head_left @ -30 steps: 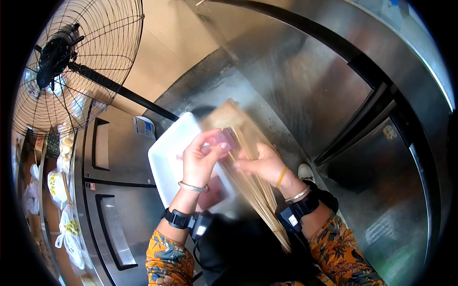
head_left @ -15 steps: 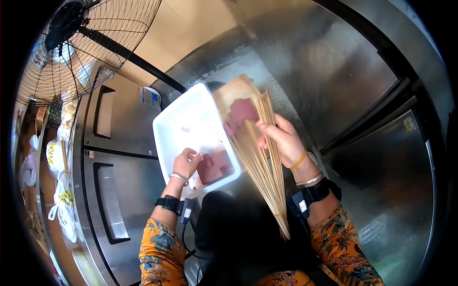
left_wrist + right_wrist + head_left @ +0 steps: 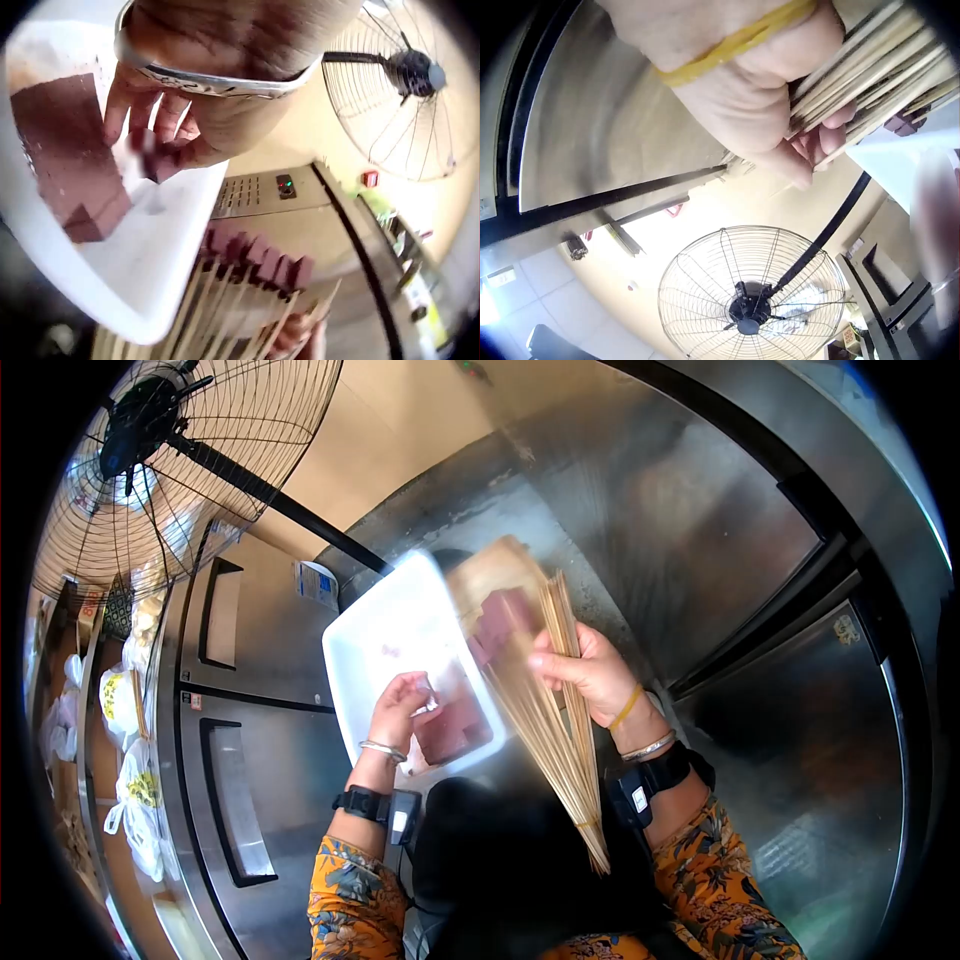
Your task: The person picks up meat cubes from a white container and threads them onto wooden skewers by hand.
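Note:
My left hand (image 3: 397, 712) is over the white plastic tub (image 3: 375, 615), pinching a small dark red piece (image 3: 160, 163) between thumb and fingertips. Beside it in the tub lies a larger dark red block (image 3: 67, 142), smooth and cut into sections. My right hand (image 3: 595, 675) grips a bundle of thin bamboo skewers (image 3: 562, 620), their upper ends sticking out above the fist. To the left of that bundle, more skewers (image 3: 530, 725) fan out with dark red chunks (image 3: 262, 259) on their far ends.
A brown board or carton (image 3: 500, 565) lies beyond the skewers. At the left a black stand fan (image 3: 145, 420) rises before steel cabinets (image 3: 265, 635). Shelves with plastic bags (image 3: 135, 810) line the far left. Large steel doors (image 3: 700, 550) stand at the right.
My left hand went from the skewer tips down into the tub and now pinches a piece there. My right hand shifted rightward, now gripping the bare skewers upright.

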Demonstrator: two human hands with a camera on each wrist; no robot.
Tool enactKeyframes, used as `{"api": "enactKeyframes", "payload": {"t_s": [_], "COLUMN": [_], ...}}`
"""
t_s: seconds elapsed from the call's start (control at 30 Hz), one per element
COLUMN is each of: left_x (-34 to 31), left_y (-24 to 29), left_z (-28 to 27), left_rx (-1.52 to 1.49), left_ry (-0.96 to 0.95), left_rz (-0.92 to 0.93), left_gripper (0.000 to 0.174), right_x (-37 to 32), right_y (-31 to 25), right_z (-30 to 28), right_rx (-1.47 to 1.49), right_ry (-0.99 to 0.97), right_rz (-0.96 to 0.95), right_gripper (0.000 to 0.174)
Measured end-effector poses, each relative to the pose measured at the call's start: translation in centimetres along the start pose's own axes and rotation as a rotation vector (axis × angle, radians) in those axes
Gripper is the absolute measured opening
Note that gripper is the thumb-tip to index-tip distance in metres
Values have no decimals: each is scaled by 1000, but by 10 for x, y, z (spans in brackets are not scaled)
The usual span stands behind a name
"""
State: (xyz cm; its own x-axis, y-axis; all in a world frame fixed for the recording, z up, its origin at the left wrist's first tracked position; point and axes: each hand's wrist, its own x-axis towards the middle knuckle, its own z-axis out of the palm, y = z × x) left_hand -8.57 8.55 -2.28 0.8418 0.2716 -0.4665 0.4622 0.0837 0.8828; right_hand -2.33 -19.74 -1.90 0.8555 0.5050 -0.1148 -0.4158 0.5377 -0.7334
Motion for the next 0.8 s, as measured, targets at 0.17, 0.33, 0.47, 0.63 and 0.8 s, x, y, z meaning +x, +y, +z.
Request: {"api": "enactKeyframes", "payload": {"t_s": [0.17, 0.33, 0.47, 0.63, 0.8], "left_x": [-13, -9, 3, 9, 18], "left_y": [55, 85, 91, 94, 96], "left_z": [23, 57, 77, 98, 101], "left_rx": [-127, -223, -363, -471, -403], "left_ry": [-113, -216, -363, -393, -320], "left_rz": [169, 326, 298, 109, 135], "left_gripper": [31, 28, 21, 18, 21], "right_x": [0, 0, -2, -1, 0], "right_y": [3, 5, 6, 5, 9], "right_z": [1, -2, 3, 1, -1], "right_rx": [-64, -136, -171, -178, -184], "right_ry": [32, 19, 56, 12, 17], "right_rz": [-16, -42, -16, 3, -12], "right_gripper": [17, 16, 18, 20, 19]}}
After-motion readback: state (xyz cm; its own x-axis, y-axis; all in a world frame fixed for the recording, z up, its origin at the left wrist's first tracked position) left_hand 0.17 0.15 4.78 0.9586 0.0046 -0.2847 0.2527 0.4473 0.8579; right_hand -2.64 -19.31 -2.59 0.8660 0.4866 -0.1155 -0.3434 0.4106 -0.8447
